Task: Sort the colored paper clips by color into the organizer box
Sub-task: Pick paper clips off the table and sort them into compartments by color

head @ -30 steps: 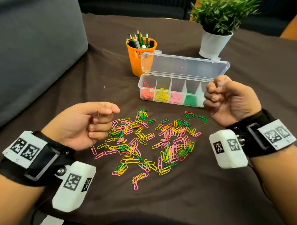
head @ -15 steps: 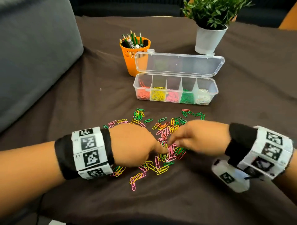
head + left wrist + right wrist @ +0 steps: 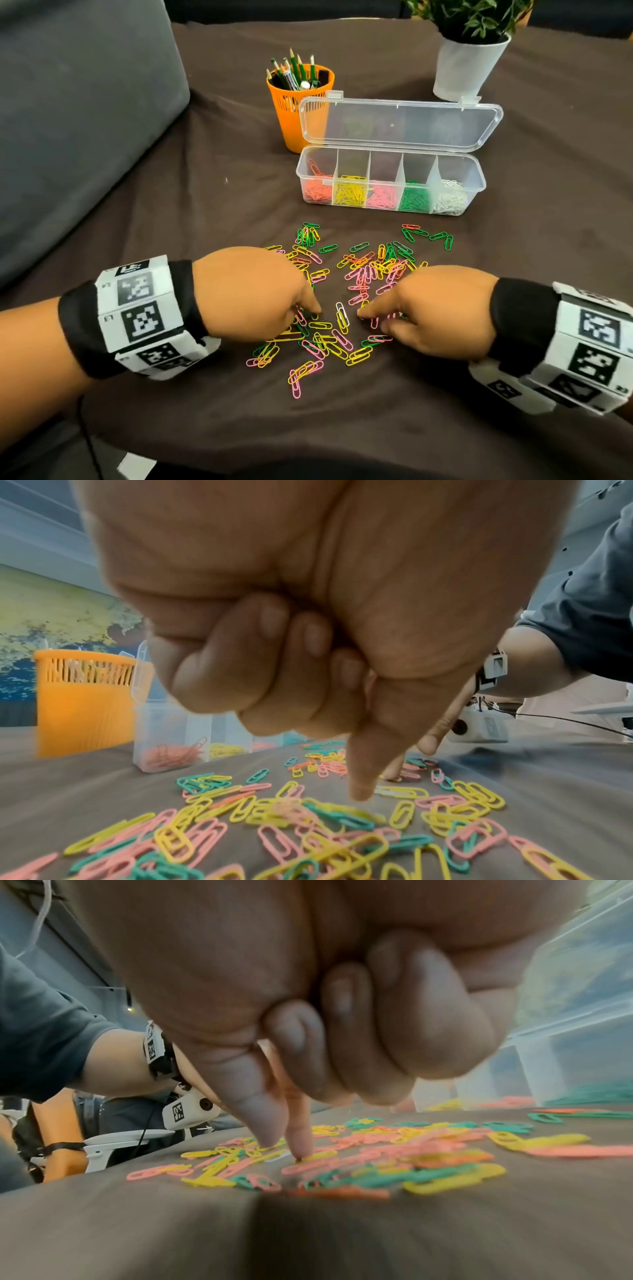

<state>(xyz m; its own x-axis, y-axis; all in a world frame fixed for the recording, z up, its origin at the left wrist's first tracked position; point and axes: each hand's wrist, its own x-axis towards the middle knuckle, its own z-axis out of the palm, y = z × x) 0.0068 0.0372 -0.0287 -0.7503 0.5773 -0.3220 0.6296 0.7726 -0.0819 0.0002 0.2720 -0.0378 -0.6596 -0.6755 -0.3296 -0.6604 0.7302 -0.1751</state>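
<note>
While a dark brown cloth [image 3: 513, 274] covers the whole surface, a grey cushion [image 3: 78, 120] rises along its left edge and a potted plant in a white pot [image 3: 467, 68] stands at the far right. Just in front of an orange mesh pencil cup [image 3: 296, 102], the clear organizer box [image 3: 479, 180] sits with its lid [image 3: 400, 125] tipped open behind it; its five compartments hold, from left to right, orange, yellow, pink, green and white clips. Nearer the person, a loose scatter of paper clips [image 3: 370, 267] in yellow, pink, green and orange lies spread on the cloth, well short of the box. Both hands are down in the near part of that scatter, backs up, each wrist wrapped in a black band with white marker blocks. The left hand [image 3: 253, 294] has three fingers curled into the palm and its thumb and forefinger pointing down at the clips; whether that grip has closed on a clip cannot be told. The right hand [image 3: 435, 308] is posed the same way, forefinger tip [image 3: 301, 1146] touching a yellow clip, its grip equally unclear. Between the two fingertips lies a single white paper clip [image 3: 342, 312].
</note>
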